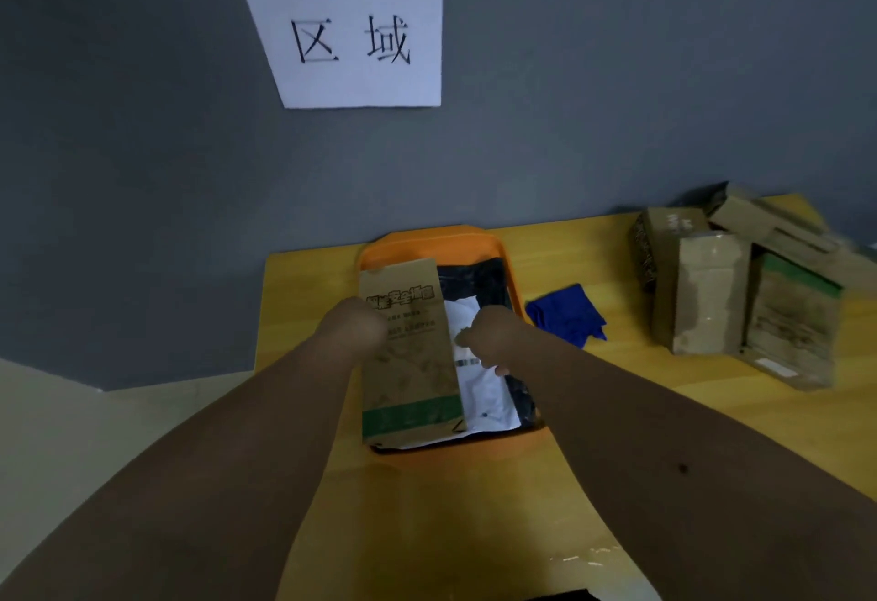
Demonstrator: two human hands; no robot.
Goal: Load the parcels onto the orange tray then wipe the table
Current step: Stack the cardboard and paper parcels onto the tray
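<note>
An orange tray (429, 242) sits at the back of the yellow table (593, 401). In it lie a black parcel bag (479, 282), a white parcel (484, 391) and, on the left, a brown cardboard box with a green stripe (413, 387). My left hand (358, 325) rests on the left side of the brown box, fingers curled over it. My right hand (486, 337) is closed over the box's right edge, above the white parcel. A blue cloth (567, 313) lies on the table just right of the tray.
A pile of several brown cardboard parcels (731, 287) stands at the table's back right. A grey wall with a white paper sign (356, 21) rises behind the table. Pale floor (71, 434) shows to the left of the table.
</note>
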